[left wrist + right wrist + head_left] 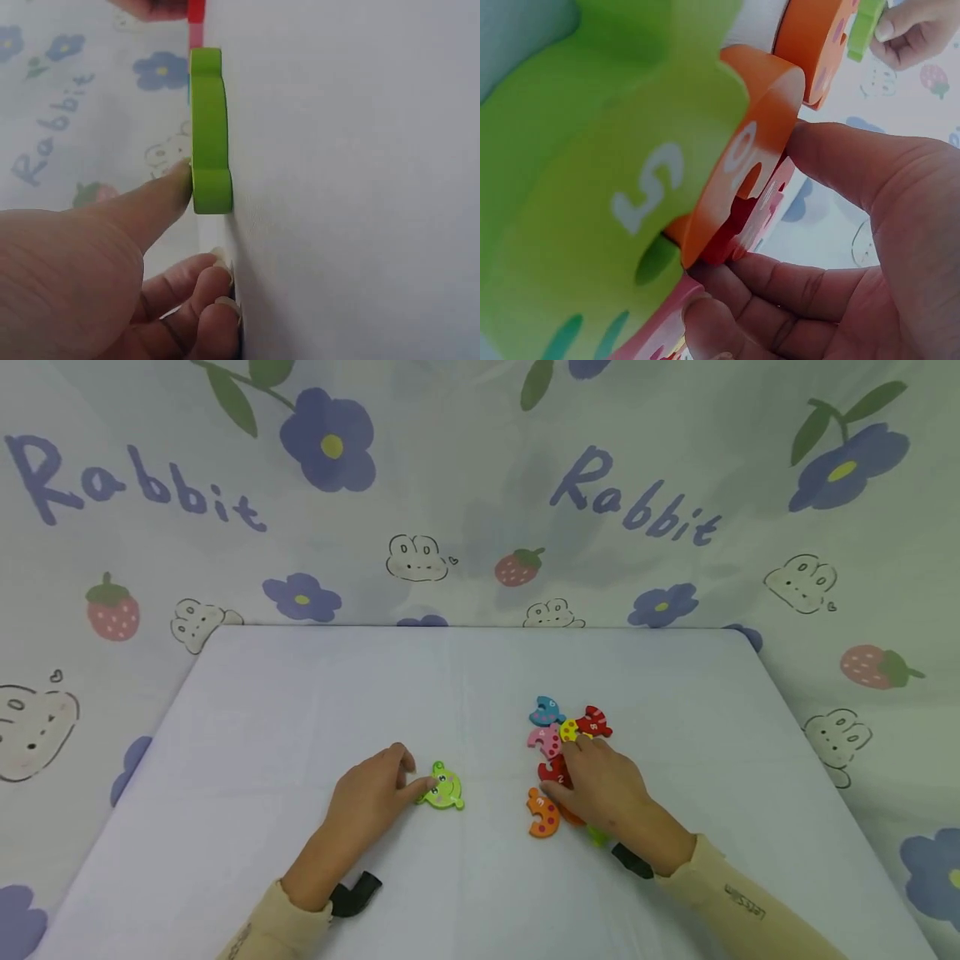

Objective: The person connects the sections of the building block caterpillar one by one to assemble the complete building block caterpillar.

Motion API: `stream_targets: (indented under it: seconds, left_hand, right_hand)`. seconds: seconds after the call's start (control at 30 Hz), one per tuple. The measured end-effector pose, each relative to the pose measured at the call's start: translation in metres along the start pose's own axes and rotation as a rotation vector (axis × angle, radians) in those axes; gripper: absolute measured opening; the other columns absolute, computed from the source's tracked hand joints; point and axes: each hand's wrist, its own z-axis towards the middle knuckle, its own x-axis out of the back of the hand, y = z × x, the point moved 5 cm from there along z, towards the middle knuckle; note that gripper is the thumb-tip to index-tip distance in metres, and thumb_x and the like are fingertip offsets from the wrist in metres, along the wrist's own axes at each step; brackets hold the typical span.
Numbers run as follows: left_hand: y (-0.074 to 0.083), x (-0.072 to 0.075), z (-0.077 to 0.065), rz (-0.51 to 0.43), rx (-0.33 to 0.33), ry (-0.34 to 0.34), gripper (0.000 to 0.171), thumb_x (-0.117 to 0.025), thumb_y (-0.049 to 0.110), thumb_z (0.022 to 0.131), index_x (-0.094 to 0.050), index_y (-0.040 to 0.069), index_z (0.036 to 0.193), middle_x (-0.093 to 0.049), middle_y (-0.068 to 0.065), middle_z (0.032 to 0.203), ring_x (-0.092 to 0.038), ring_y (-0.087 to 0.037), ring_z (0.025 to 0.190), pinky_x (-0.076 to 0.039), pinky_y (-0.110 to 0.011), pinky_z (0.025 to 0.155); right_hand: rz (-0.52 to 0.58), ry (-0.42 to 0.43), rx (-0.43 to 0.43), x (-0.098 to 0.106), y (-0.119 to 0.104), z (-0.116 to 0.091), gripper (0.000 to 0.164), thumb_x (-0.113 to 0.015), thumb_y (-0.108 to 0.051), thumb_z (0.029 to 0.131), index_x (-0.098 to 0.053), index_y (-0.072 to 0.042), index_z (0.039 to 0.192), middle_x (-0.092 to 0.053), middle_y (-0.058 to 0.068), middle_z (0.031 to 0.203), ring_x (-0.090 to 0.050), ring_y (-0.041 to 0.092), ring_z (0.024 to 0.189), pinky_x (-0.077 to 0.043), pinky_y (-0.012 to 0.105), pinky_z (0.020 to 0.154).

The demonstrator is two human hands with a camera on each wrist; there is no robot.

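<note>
A green animal-head piece point(444, 787) with a smiling face lies on the white table. My left hand point(371, 793) touches its edge with the thumb; the other fingers bend loosely beside it, resting near the tabletop. In the left wrist view the green piece point(211, 131) shows edge-on. My right hand point(607, 781) is over a cluster of coloured number pieces, thumb beside a red piece point(553, 770) and fingers near a yellow one point(570, 730). In the right wrist view an orange piece point(757, 112) overlaps the thumb and fingertips; I cannot tell whether they pinch anything.
A blue piece point(545, 711), a striped red piece point(594, 722) and a pink piece point(544, 740) lie around the right fingertips. A spotted orange piece point(542, 814) sits left of the right thumb. A green piece marked 5 point(652, 180) is close to the right wrist camera. Patterned cloth surrounds the table.
</note>
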Motion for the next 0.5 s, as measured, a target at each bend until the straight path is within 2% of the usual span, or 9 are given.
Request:
stream_targets:
  seconds: [0.1, 0.2, 0.37, 0.5]
  left_hand:
    - [-0.001, 0.000, -0.001, -0.014, -0.023, 0.020, 0.036, -0.082, 0.040, 0.092, -0.066, 0.010, 0.103, -0.054, 0.005, 0.076, -0.049, -0.013, 0.063, -0.043, -0.032, 0.059]
    - [-0.002, 0.000, -0.003, -0.028, -0.052, 0.038, 0.031, -0.083, 0.036, 0.091, -0.067, 0.012, 0.101, -0.055, 0.006, 0.076, -0.049, -0.012, 0.065, -0.043, -0.031, 0.061]
    - [-0.004, 0.000, -0.005, -0.051, -0.126, 0.041, 0.024, -0.085, 0.032, 0.090, -0.070, 0.016, 0.099, -0.054, 0.010, 0.078, -0.048, -0.010, 0.069, -0.043, -0.030, 0.064]
    - [-0.009, -0.002, -0.007, -0.041, -0.198, 0.029, 0.025, -0.085, 0.036, 0.089, -0.069, 0.019, 0.099, -0.053, 0.013, 0.079, -0.046, -0.008, 0.070, -0.041, -0.030, 0.070]
  right_hand:
    - [0.007, -0.008, -0.005, 0.001, 0.001, -0.001, 0.064, -0.084, -0.054, 0.083, -0.069, -0.004, 0.119, -0.069, 0.012, 0.111, -0.064, 0.028, 0.104, -0.060, 0.039, 0.073]
    - [0.020, -0.018, -0.008, 0.003, 0.000, -0.002, 0.062, -0.084, -0.054, 0.084, -0.068, -0.004, 0.117, -0.067, 0.008, 0.100, -0.062, 0.024, 0.095, -0.057, 0.034, 0.067]
    - [0.069, -0.035, -0.015, 0.008, -0.002, -0.005, 0.061, -0.084, -0.052, 0.084, -0.066, -0.005, 0.117, -0.054, 0.001, 0.076, -0.054, 0.018, 0.075, -0.046, 0.028, 0.055]
    - [0.130, -0.016, 0.009, 0.012, -0.005, -0.006, 0.055, -0.083, -0.051, 0.086, -0.064, -0.007, 0.111, -0.049, -0.002, 0.070, -0.050, 0.015, 0.067, -0.042, 0.028, 0.053]
